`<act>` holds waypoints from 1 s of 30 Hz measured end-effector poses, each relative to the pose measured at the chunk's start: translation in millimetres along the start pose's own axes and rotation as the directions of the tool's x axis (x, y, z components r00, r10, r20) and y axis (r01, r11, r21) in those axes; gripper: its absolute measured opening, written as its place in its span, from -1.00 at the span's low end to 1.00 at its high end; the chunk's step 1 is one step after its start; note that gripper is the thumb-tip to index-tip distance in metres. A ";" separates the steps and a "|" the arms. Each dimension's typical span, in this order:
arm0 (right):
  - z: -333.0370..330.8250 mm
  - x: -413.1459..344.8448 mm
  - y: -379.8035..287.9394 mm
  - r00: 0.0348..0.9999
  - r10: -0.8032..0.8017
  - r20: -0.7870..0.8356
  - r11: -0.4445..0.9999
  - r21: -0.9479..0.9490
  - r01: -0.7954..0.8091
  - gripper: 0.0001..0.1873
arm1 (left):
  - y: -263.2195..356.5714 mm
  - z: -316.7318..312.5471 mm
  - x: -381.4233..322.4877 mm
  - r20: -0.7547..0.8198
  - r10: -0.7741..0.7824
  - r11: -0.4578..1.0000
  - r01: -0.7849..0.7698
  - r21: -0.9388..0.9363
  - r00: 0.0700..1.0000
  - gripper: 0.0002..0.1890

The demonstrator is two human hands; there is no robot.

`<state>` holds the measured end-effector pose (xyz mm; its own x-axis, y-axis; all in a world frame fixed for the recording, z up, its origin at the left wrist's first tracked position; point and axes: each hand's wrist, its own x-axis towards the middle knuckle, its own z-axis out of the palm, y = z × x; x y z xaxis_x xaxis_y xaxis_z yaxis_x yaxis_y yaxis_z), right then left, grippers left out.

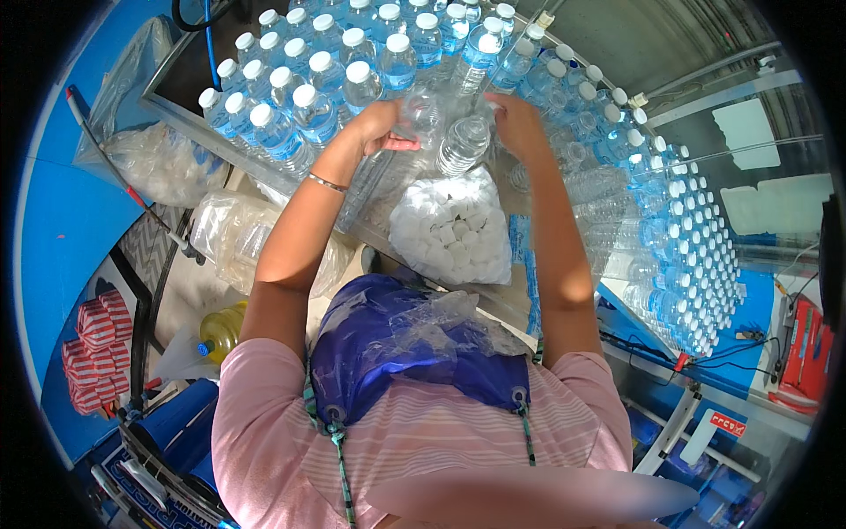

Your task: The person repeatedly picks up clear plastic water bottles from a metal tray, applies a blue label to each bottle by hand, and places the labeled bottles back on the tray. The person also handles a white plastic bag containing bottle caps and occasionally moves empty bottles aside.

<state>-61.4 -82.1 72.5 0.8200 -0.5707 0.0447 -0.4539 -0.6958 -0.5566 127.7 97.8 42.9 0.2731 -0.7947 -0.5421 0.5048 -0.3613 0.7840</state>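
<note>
My left hand [388, 129] is beside a clear, uncapped plastic bottle [423, 119]; whether its fingers grip the bottle cannot be told. Across from it, my right hand [512, 122] has its fingers bent near a blurred clear shape, and its hold is unclear. Between the two hands a ridged clear bottle [464, 147] stands without a cap. Just below it, on the metal table [377, 198], lies a clear bag of white caps [456, 228]. Capped bottles with blue labels [304, 119] stand in rows behind and beside my left hand.
Many unlabelled empty bottles [598, 192] lie right of my right arm, with rows of capped bottles [700, 264] beyond. Blue labels [520, 241] lie near my right forearm. Left of the table are plastic bags [231, 231] and a yellowish water jug [221, 332].
</note>
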 end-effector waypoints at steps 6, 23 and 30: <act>-3.0 -59.4 -34.5 0.848 -0.406 -0.341 0.873 0.130 0.470 -0.58 | -1.9 32.3 62.3 -0.161 0.001 0.999 0.007 0.053 0.987 -0.55; 12.2 1.4 -19.6 0.776 -0.125 -0.618 0.933 0.193 0.304 -0.32 | -31.6 32.4 26.6 0.392 0.521 0.390 -0.620 0.681 0.758 -0.32; 14.1 20.6 -9.6 0.863 -0.139 -0.486 0.990 -0.048 0.133 -0.23 | -56.4 50.3 -12.6 0.041 0.772 0.409 -0.546 0.731 0.634 -0.21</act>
<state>-35.2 -81.1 67.1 0.6011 -0.6073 0.5195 -0.3567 -0.7855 -0.5057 54.6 103.6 20.6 0.5294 -0.8028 0.2743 -0.5415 -0.0709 0.8377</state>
